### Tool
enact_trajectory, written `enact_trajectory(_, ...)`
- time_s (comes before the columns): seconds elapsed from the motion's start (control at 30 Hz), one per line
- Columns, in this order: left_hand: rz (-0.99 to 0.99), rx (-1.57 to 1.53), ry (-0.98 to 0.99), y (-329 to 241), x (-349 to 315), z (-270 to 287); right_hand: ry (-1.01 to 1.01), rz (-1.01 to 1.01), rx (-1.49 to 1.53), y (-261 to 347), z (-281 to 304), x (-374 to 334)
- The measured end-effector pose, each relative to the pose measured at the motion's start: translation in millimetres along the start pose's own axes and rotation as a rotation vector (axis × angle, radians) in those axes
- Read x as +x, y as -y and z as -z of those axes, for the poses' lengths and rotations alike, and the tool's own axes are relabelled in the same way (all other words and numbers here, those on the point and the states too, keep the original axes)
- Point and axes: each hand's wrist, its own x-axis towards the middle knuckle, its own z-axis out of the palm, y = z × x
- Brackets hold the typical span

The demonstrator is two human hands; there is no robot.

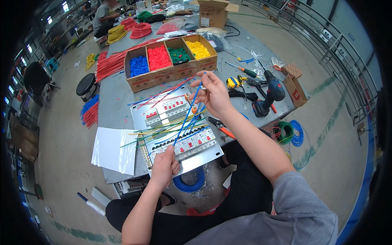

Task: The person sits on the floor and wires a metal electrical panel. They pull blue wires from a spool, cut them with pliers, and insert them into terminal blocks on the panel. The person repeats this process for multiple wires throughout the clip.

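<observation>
A blue wire (188, 114) runs slanting between my two hands above a metal mounting plate (188, 167). My left hand (164, 166) is closed on its lower end, at the front edge of a row of circuit breakers (190, 143). Higher and to the right, my right hand (212, 93) pinches the wire near its upper end. Yellow-green wires (163, 131) lie across the plate, between that row and a second group of breakers (174, 105) farther back. A brass terminal strip (144, 152) sits along the plate's left side.
Behind the plate, cardboard bins (151, 81) hold blue, red, green and yellow caps. At right lie a cordless drill (274, 90), a tape measure (232, 83) and orange-handled pliers (226, 131). White sheets (114, 150) are at left. A blue wire coil (190, 185) is below the table edge.
</observation>
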Motion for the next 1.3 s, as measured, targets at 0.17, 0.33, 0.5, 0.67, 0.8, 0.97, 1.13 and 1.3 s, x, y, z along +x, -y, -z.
enact_trajectory(0.17, 0.006, 0.045, -0.036, 5, 0, 4, -0.021, 0.09, -0.051, -2, 0, 0)
enact_trajectory(0.33, 0.019, 0.008, -0.026, 0, 0, 2, -0.021, 0.108, -0.056, 1, 1, -1)
enact_trajectory(0.5, -0.006, 0.017, -0.051, -1, 1, 2, -0.024, -0.132, -0.139, 4, 5, 4)
enact_trajectory(0.67, -0.03, 0.08, -0.079, -4, 3, -1, -0.013, -0.146, -0.232, 1, 9, 7)
enact_trajectory(0.8, -0.068, 0.158, -0.085, 4, 9, 0, -0.045, -0.174, -0.166, 1, 11, 7)
enact_trajectory(0.97, -0.057, 0.101, -0.082, 4, 17, 2, 0.009, -0.177, -0.201, -4, 5, 4)
enact_trajectory(1.13, -0.008, 0.068, -0.113, 4, 21, 1, 0.095, -0.104, -0.296, -5, -2, 5)
enact_trajectory(1.3, 0.005, -0.025, -0.057, 2, 23, 4, 0.135, -0.182, -0.198, -4, -8, -3)
